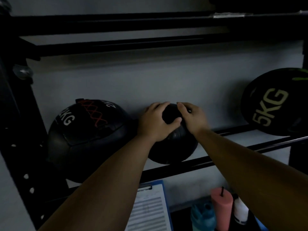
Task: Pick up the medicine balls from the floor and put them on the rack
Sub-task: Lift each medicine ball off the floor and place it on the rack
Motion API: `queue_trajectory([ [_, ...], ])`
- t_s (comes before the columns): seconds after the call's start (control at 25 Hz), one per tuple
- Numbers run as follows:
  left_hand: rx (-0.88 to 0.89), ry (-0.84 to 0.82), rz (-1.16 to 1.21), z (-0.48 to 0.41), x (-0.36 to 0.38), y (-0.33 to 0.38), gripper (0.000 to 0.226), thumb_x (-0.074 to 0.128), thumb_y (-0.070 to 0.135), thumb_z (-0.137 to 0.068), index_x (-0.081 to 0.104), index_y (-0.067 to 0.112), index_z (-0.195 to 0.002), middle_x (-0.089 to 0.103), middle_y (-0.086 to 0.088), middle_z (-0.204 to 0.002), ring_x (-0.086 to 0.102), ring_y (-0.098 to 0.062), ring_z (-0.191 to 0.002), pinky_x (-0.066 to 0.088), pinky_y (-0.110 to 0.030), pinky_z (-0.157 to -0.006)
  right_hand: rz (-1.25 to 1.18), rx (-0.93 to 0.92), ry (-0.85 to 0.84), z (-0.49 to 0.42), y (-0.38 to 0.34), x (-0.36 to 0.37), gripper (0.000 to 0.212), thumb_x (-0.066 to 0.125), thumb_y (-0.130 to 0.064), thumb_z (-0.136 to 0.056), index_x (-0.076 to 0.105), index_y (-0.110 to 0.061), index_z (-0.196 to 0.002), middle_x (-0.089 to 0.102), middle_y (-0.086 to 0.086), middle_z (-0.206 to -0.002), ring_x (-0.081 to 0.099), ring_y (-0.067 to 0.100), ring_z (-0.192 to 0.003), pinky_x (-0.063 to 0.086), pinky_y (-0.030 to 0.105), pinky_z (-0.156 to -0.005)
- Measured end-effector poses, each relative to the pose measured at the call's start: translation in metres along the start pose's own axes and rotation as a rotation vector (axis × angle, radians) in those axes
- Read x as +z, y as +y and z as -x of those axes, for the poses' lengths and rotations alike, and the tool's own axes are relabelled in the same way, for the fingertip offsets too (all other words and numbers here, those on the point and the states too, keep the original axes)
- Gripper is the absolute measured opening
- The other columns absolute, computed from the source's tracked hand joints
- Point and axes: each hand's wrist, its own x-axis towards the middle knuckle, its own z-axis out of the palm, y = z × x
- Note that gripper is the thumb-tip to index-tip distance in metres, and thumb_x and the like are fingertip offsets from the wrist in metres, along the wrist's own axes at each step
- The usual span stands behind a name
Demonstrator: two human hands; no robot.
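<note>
I see my left hand (155, 121) and right hand (193, 117) clamped on the small black rubber medicine ball (173, 144) resting on the black metal rack (216, 160).

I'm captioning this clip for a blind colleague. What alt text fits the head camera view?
Both hands, left hand and right hand, rest on top of a small black ball sitting on the rack rail. A stitched ball marked KG sits to its left and a 5KG ball to the right; a clipboard stands below.
</note>
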Motion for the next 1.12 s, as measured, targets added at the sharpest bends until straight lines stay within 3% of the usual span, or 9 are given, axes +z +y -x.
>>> queue_trajectory([
  [0.08,-0.007,-0.021,0.05,0.004,-0.007,-0.003,0.09,0.059,0.073,-0.079,0.056,0.021,-0.153,0.054,-0.006,-0.156,0.05,-0.028,-0.143,0.04,-0.044,-0.117,0.079,-0.002,-0.035,0.0,-0.012,-0.003,0.046,0.044,-0.06,-0.1,0.07,-0.032,-0.125,0.075,0.0,-0.116,0.069,0.022,-0.104,0.056,0.042,-0.091],
  [0.16,0.01,-0.043,0.042,0.02,-0.016,0.002,0.087,0.068,0.067,-0.085,0.051,0.021,-0.157,0.048,-0.007,-0.161,0.044,-0.028,-0.148,0.036,-0.044,-0.121,0.201,-0.026,-0.095,0.014,-0.021,-0.013,0.055,0.038,-0.065,-0.099,0.061,-0.034,-0.138,0.069,0.004,-0.131,0.065,0.027,-0.116,0.052,0.041,-0.098],
  [0.32,-0.027,-0.227,-0.051,0.05,-0.042,0.017,0.091,0.065,0.068,-0.093,0.028,0.031,-0.168,0.021,0.001,-0.177,0.022,-0.021,-0.16,0.021,-0.035,-0.127,0.244,0.045,-0.345,0.048,-0.03,-0.048,0.07,0.044,-0.071,-0.097,0.033,-0.039,-0.158,0.043,0.005,-0.16,0.048,0.033,-0.138,0.04,0.039,-0.111],
  [0.44,-0.114,-0.225,-0.046,0.08,-0.079,0.038,0.079,0.068,0.07,-0.091,0.049,0.03,-0.157,0.047,0.001,-0.164,0.046,-0.015,-0.143,0.034,-0.027,-0.113,0.294,0.037,-0.442,0.074,-0.034,-0.096,0.076,0.053,-0.073,-0.091,0.039,-0.034,-0.155,0.049,0.009,-0.153,0.053,0.031,-0.132,0.043,0.035,-0.104],
  [0.6,-0.148,-0.231,-0.144,0.134,-0.112,0.108,0.065,0.07,0.068,-0.09,0.064,0.029,-0.141,0.067,0.003,-0.137,0.061,-0.013,-0.117,0.05,-0.034,-0.103,0.256,0.084,-0.442,0.116,-0.038,-0.188,0.066,0.061,-0.071,-0.088,0.054,-0.032,-0.141,0.059,0.005,-0.138,0.062,0.024,-0.111,0.049,0.032,-0.089],
  [0.72,-0.137,-0.205,-0.171,0.167,-0.125,0.186,0.06,0.07,0.068,-0.09,0.067,0.03,-0.135,0.07,0.007,-0.124,0.065,-0.014,-0.109,0.051,-0.032,-0.094,0.285,0.046,-0.437,0.149,-0.046,-0.273,0.061,0.063,-0.069,-0.087,0.059,-0.031,-0.135,0.064,0.001,-0.128,0.064,0.016,-0.099,0.049,0.029,-0.081],
  [0.84,-0.156,-0.209,-0.16,0.205,-0.119,0.245,0.053,0.072,0.067,-0.089,0.07,0.029,-0.127,0.072,0.01,-0.115,0.067,-0.013,-0.106,0.053,-0.032,-0.092,0.333,0.024,-0.43,0.179,-0.056,-0.353,0.061,0.063,-0.071,-0.084,0.062,-0.031,-0.13,0.067,0.0,-0.119,0.066,0.014,-0.095,0.054,0.033,-0.084],
  [1.0,-0.156,-0.269,-0.203,0.247,-0.127,0.291,0.05,0.076,0.063,-0.087,0.07,0.028,-0.122,0.074,0.008,-0.113,0.068,-0.011,-0.1,0.054,-0.033,-0.09,0.439,0.03,-0.424,0.215,-0.077,-0.441,0.066,0.06,-0.077,-0.081,0.061,-0.033,-0.13,0.068,-0.004,-0.109,0.066,0.013,-0.092,0.055,0.039,-0.091],
  [1.12,-0.134,-0.244,-0.185,0.259,-0.153,0.328,0.052,0.073,0.069,-0.085,0.069,0.032,-0.121,0.074,0.008,-0.112,0.065,-0.002,-0.092,0.05,-0.031,-0.084,0.449,0.057,-0.354,0.253,-0.099,-0.492,0.074,0.056,-0.083,-0.075,0.06,-0.035,-0.131,0.068,-0.003,-0.111,0.068,0.014,-0.086,0.056,0.037,-0.083],
])
